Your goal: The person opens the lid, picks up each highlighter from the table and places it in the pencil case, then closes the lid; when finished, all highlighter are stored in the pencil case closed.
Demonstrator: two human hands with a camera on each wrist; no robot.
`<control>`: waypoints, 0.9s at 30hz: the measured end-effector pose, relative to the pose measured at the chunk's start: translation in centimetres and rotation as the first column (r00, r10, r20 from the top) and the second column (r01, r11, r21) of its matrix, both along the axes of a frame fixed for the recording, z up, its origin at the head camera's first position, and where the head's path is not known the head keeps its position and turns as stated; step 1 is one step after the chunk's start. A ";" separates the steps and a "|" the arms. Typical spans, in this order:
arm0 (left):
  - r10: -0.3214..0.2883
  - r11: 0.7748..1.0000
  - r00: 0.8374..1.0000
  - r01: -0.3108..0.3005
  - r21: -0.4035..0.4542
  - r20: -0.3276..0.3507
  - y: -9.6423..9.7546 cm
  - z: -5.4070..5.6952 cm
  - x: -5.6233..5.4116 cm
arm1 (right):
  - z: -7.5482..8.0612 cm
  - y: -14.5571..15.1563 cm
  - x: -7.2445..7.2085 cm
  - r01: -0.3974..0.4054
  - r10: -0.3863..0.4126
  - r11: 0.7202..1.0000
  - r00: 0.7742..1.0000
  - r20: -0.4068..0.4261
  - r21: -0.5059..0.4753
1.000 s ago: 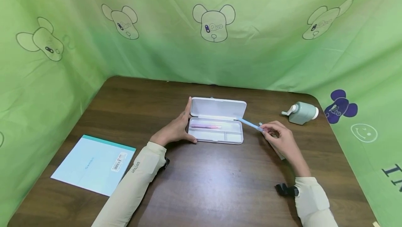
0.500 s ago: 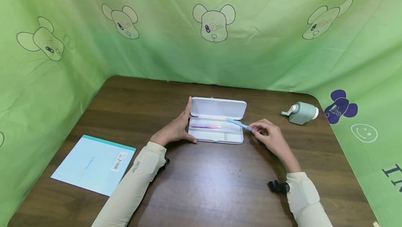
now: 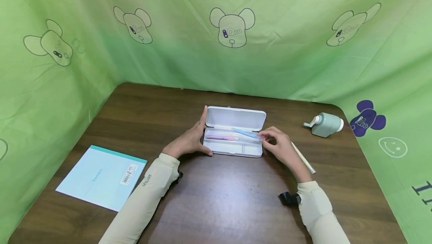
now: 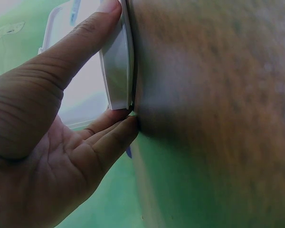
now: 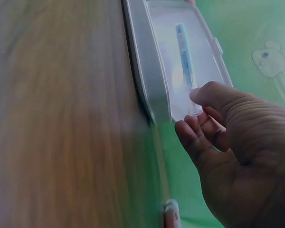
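An open white pencil case (image 3: pixel 233 147) lies on the table with its lid (image 3: pixel 236 118) tipped back. A pink pen (image 3: pixel 221 138) rests in its long rear compartment. My left hand (image 3: pixel 189 141) holds the case by its left end, thumb at the front edge and fingers at the back; in the left wrist view, the thumb (image 4: pixel 80 40) lies along the case's side. Between thumb and fingertips, my right hand (image 3: pixel 278 144) pinches the clear end of a light blue pen (image 5: pixel 184 50). The pen slants over the rear compartment, its far tip near the hinge.
A thin pale strip like a ruler (image 3: pixel 303 157) lies on the table behind the right wrist. At the right back, a grey-green bottle (image 3: pixel 325 124) with a white cap lies on its side. A light blue notebook (image 3: pixel 101 178) is at the left, beside the left sleeve.
My right hand has moved left with the blue pen, from beside the pencil case to over its rear compartment. The ruler-like strip now shows more fully. My left hand stays on the case.
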State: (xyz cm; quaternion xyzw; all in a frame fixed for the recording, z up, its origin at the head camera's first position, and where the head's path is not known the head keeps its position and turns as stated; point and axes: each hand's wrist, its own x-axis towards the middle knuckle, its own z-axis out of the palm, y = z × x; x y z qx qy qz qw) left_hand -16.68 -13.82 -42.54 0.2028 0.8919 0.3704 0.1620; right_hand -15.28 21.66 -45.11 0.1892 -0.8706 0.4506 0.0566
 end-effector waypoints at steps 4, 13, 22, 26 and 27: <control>-0.004 1.000 1.000 0.004 0.010 0.000 -0.1 0.0 0.0 | 0.0 -1.1 -0.6 -0.023 0.022 1.000 1.000 0.012 0.010; -0.017 1.000 1.000 0.017 0.026 -0.014 -0.2 -0.4 -0.3 | 0.0 -3.4 -1.7 -0.067 0.067 0.998 0.998 -0.011 -0.010; -0.002 1.000 1.000 0.002 0.009 0.008 -0.2 -0.1 -0.2 | 0.3 -5.9 -2.4 -0.134 0.134 0.991 0.991 -0.002 -0.023; -0.020 0.999 1.000 0.020 0.033 -0.019 -0.4 -0.6 -0.4 | 0.4 -6.5 -2.5 -0.132 0.132 0.991 0.991 0.001 -0.015; -0.024 0.999 0.999 0.025 0.037 -0.033 -0.5 -1.2 -0.8 | 0.4 -6.5 -2.4 -0.132 0.132 0.991 0.991 -0.001 -0.013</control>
